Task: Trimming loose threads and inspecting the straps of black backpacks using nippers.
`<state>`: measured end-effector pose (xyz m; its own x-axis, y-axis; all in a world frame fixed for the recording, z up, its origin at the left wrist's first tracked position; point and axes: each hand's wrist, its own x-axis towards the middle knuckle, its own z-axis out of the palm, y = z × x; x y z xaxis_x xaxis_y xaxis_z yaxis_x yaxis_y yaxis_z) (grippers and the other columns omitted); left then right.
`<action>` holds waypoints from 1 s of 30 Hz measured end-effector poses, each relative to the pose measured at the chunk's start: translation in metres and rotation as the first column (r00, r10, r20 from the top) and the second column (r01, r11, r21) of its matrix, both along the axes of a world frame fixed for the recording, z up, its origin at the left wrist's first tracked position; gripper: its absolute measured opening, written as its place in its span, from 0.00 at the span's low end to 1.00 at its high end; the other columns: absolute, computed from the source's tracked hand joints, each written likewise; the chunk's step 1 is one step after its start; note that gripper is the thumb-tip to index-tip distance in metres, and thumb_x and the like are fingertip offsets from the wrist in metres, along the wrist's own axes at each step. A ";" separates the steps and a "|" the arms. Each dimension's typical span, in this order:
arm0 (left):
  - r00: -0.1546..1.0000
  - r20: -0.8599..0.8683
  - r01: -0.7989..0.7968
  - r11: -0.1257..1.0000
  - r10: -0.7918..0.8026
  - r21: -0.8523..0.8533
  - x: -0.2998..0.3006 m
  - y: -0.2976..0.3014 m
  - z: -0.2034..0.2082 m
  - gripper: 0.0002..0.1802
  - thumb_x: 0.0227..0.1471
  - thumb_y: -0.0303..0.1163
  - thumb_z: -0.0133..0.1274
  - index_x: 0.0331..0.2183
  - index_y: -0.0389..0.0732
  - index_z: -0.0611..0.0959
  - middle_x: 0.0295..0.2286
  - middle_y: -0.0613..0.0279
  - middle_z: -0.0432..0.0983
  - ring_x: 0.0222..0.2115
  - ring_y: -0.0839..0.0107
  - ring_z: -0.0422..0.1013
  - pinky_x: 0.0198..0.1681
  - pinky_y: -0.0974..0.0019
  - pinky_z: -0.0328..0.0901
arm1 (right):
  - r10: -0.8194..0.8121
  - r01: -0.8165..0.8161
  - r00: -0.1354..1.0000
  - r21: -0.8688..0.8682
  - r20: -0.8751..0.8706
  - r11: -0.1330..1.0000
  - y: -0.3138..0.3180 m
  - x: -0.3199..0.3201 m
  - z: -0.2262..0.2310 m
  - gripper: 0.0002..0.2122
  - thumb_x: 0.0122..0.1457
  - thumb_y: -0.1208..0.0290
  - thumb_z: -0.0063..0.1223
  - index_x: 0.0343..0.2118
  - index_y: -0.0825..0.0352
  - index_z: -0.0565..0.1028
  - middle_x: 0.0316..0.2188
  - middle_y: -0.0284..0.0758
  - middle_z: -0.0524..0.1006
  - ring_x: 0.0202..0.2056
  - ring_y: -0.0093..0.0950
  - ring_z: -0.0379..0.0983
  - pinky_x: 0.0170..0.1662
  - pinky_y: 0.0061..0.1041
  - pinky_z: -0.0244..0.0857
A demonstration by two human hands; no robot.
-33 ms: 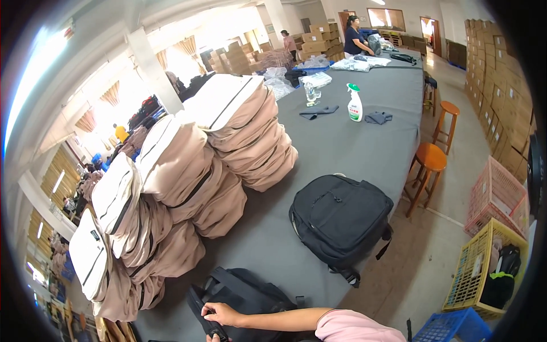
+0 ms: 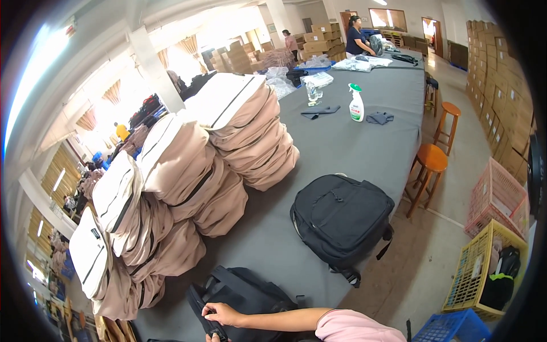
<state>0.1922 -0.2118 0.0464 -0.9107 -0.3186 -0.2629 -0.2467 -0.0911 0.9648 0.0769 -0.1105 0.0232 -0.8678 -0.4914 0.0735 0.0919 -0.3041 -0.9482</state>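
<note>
A black backpack [image 2: 256,293] lies at the near edge of the table, partly under my right forearm. My right hand [image 2: 223,314] is closed, its fingers pinched on the padded shoulder strap [image 2: 196,299] at the bag's left side. Just below it, at the lower edge of the picture, the fingertips of my left hand [image 2: 213,338] show, closed on the same strap; the rest of that hand is out of the picture. A second black backpack [image 2: 342,219] rests on the table to the right, beyond my forearm, touched by neither hand.
Stacked beige-pink backpacks [image 2: 188,165] line the table's left side. Farther along the grey table [image 2: 364,151] are a spray bottle [image 2: 356,104] and dark cloths [image 2: 380,118]. Stools [image 2: 431,158], plastic crates [image 2: 484,273] and cartons [image 2: 498,85] stand right. A co-worker [image 2: 357,40] stands at the far end.
</note>
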 end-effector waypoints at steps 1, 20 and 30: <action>1.000 -0.022 -0.018 0.999 0.017 -0.050 0.004 0.002 0.004 0.18 0.54 0.34 0.49 0.46 0.37 0.73 0.30 0.61 0.73 0.25 0.73 0.68 0.26 0.73 0.63 | 0.017 -0.017 1.000 -0.011 0.008 1.000 -0.003 0.005 0.000 0.06 0.55 0.70 0.48 0.34 0.64 0.73 0.24 0.27 0.72 0.17 0.15 0.62 0.19 0.18 0.56; 0.841 -0.363 0.164 0.828 -0.401 -0.536 0.008 -0.044 0.034 0.27 0.43 0.43 0.61 0.41 0.35 0.76 0.49 0.53 0.60 0.51 0.60 0.60 0.53 0.61 0.57 | 0.247 -0.231 0.877 -0.089 0.412 0.969 0.008 0.033 0.050 0.08 0.60 0.70 0.47 0.36 0.67 0.75 0.16 0.23 0.65 0.15 0.10 0.55 0.17 0.10 0.47; 0.840 -0.373 0.230 0.880 -0.395 -0.415 0.016 -0.049 0.026 0.30 0.43 0.46 0.61 0.40 0.33 0.73 0.45 0.55 0.60 0.47 0.62 0.60 0.50 0.63 0.58 | -0.055 0.204 0.898 0.302 -0.437 0.931 -0.001 0.063 0.069 0.06 0.48 0.82 0.56 0.30 0.69 0.75 0.22 0.31 0.65 0.20 0.19 0.63 0.24 0.18 0.58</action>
<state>0.2085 -0.2612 0.0726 -0.9673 0.0103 0.2533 0.2465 0.2708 0.9305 0.1398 -0.1116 0.0922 -0.8510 -0.4360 0.2926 -0.3493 0.0539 -0.9355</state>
